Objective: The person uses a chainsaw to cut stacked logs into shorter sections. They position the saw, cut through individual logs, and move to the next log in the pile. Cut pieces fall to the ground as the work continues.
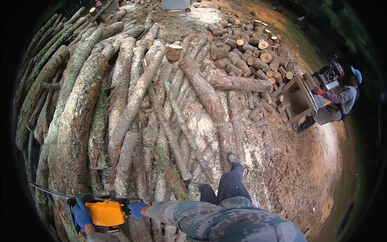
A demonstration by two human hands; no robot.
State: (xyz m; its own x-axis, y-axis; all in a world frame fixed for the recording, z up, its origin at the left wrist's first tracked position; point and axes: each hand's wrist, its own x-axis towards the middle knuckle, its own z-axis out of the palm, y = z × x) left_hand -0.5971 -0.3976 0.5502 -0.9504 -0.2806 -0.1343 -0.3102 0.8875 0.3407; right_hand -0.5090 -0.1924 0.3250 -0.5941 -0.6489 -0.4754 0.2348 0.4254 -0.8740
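From where I stand, the orange chainsaw (105,213) sits over the near left of the log pile (80,121). The left grip (82,213) is closed around its front, the right grip (137,209) around its rear. Right of the log pile, a co-worker (342,104) touches a boxy machine (297,103).

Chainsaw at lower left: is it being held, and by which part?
Yes. The left hand grips the chainsaw at its front handle; the right hand holds its rear handle.
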